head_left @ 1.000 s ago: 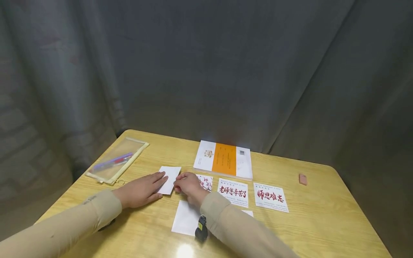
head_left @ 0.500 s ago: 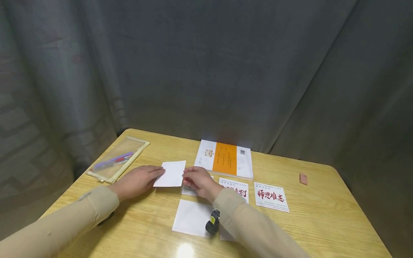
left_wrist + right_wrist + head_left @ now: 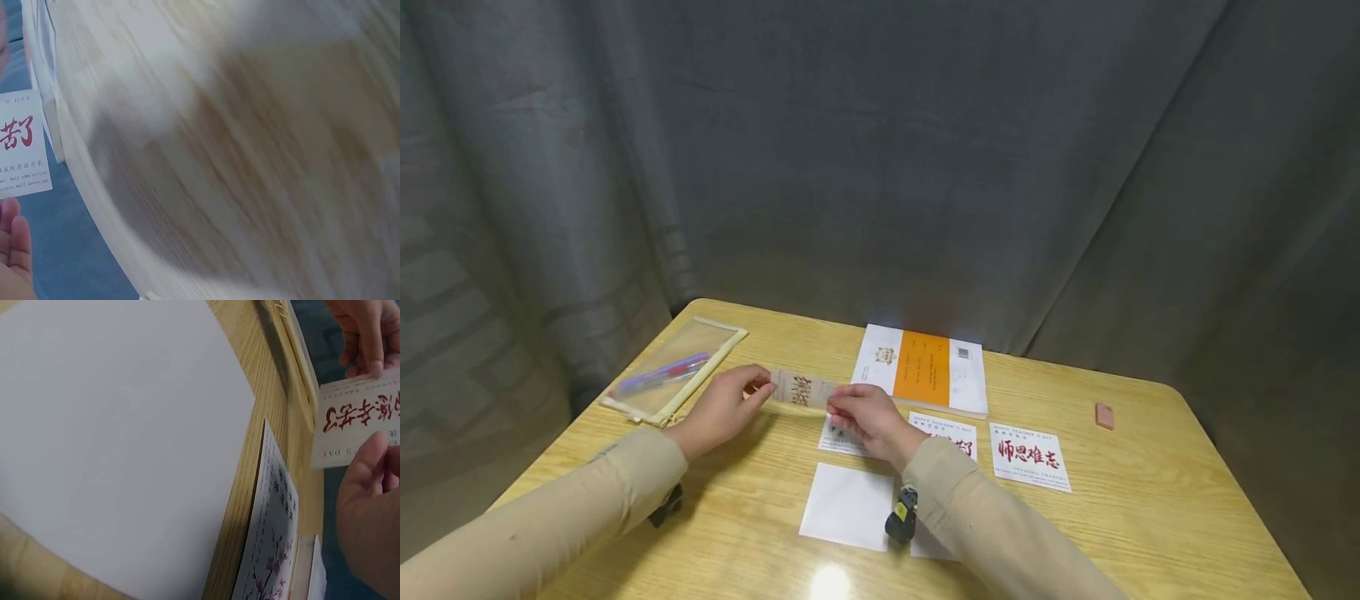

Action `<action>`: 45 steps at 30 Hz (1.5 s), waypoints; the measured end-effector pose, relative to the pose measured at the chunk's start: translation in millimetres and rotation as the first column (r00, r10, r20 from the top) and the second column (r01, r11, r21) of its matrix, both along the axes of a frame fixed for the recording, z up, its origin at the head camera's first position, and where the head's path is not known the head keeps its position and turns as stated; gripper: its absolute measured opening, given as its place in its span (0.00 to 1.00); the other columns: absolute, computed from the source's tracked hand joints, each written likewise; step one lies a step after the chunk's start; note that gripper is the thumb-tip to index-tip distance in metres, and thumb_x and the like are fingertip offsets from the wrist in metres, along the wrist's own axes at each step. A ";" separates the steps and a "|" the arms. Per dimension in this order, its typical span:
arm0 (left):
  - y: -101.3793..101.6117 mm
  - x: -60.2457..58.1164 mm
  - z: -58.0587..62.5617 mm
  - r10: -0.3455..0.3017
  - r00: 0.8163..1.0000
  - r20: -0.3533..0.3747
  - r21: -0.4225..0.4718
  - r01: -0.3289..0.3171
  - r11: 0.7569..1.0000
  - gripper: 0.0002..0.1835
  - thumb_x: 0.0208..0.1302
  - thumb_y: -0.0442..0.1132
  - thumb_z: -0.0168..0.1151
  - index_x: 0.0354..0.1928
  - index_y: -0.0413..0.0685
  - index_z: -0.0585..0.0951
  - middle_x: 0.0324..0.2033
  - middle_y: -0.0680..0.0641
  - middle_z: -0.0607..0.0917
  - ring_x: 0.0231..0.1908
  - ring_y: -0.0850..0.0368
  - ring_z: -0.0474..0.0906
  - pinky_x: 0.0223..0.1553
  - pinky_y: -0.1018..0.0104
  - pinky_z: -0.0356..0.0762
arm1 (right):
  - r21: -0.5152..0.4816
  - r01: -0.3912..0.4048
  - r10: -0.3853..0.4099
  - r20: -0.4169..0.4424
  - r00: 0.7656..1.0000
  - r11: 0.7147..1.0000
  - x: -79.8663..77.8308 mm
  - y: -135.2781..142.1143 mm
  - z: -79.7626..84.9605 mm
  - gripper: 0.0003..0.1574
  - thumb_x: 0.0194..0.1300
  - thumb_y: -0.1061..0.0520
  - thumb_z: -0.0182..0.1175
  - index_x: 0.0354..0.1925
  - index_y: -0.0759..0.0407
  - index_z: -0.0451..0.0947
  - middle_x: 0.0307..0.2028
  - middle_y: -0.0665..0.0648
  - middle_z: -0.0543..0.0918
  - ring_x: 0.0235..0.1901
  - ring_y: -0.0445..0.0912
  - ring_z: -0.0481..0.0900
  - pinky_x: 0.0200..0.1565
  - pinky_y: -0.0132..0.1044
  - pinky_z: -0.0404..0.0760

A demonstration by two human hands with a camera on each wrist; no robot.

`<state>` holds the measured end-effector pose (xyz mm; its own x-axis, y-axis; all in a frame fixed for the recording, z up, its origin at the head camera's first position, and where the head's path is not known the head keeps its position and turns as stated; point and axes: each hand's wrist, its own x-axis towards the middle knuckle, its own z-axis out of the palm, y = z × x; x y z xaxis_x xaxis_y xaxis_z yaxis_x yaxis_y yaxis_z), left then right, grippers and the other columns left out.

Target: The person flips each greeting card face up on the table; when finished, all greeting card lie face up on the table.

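Between my two hands hangs a small greeting card [image 3: 802,390] with red brush characters, raised above the wooden table and tilted. My left hand [image 3: 724,408] pinches its left edge, and my right hand [image 3: 871,421] pinches the right edge. From the right wrist, the same card [image 3: 356,422] shows its printed face, with my right thumb [image 3: 373,453] laid along one edge and the left-hand fingers at the opposite one. Part of the card [image 3: 22,150] and some fingertips [image 3: 19,240] appear at the left border of the left wrist view.
Cards with red lettering [image 3: 1030,457] lie to the right, and a blossom card [image 3: 272,531] lies partly under my right hand. Nearer me is a blank white card [image 3: 847,507]. A book [image 3: 920,367], a zipped pouch with pens [image 3: 673,372] and a pink block [image 3: 1104,416] lie around them.
The card was flat on the table under my left hand; both hands have lifted it and tilted it up, so its blank side has turned away and printing shows.
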<state>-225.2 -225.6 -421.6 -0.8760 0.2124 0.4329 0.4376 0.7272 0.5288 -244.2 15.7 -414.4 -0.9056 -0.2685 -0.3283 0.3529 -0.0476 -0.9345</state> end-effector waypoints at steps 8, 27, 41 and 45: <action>6.1 -1.3 4.0 0.034 0.993 0.111 0.141 -0.049 0.989 0.04 0.71 0.30 0.64 0.43 0.35 0.84 0.34 0.46 0.86 0.36 0.52 0.80 0.40 0.55 0.80 | 0.100 0.036 -0.025 -0.110 0.994 0.994 1.4 -2.2 0.4 0.07 0.74 0.65 0.60 0.48 0.67 0.79 0.40 0.59 0.82 0.38 0.45 0.81 0.40 0.32 0.85; 16.6 -5.6 -0.5 -0.214 0.865 0.453 0.693 -0.191 0.695 0.09 0.75 0.27 0.55 0.50 0.25 0.72 0.31 0.46 0.86 0.35 0.57 0.85 0.40 0.65 0.86 | -0.071 0.108 -0.111 -0.043 0.993 0.992 2.6 -5.3 -3.3 0.09 0.77 0.66 0.54 0.52 0.69 0.75 0.38 0.59 0.81 0.36 0.43 0.80 0.41 0.30 0.84; 18.6 -2.4 -1.3 -0.218 0.869 0.444 0.726 -0.206 0.656 0.06 0.74 0.25 0.53 0.48 0.27 0.71 0.30 0.51 0.85 0.35 0.58 0.83 0.38 0.68 0.83 | -0.006 0.068 -0.068 -0.049 0.996 0.998 3.8 -2.8 -6.8 0.08 0.76 0.63 0.56 0.50 0.66 0.76 0.39 0.59 0.83 0.35 0.43 0.80 0.40 0.31 0.84; 16.3 -1.3 -1.8 -0.239 0.855 0.460 0.702 -0.186 0.688 0.04 0.74 0.26 0.54 0.45 0.29 0.73 0.30 0.49 0.86 0.34 0.58 0.83 0.37 0.67 0.82 | 0.005 0.065 -0.064 -0.090 0.994 0.998 4.5 -1.1 -7.8 0.08 0.76 0.64 0.55 0.50 0.67 0.76 0.39 0.60 0.84 0.34 0.42 0.81 0.40 0.31 0.84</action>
<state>-226.6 -209.3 -423.5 -0.9981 0.0582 -0.0182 -0.0163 0.0332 0.9993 -239.7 14.6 -422.2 -0.9469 -0.2062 -0.2466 0.2638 -0.0603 -0.9627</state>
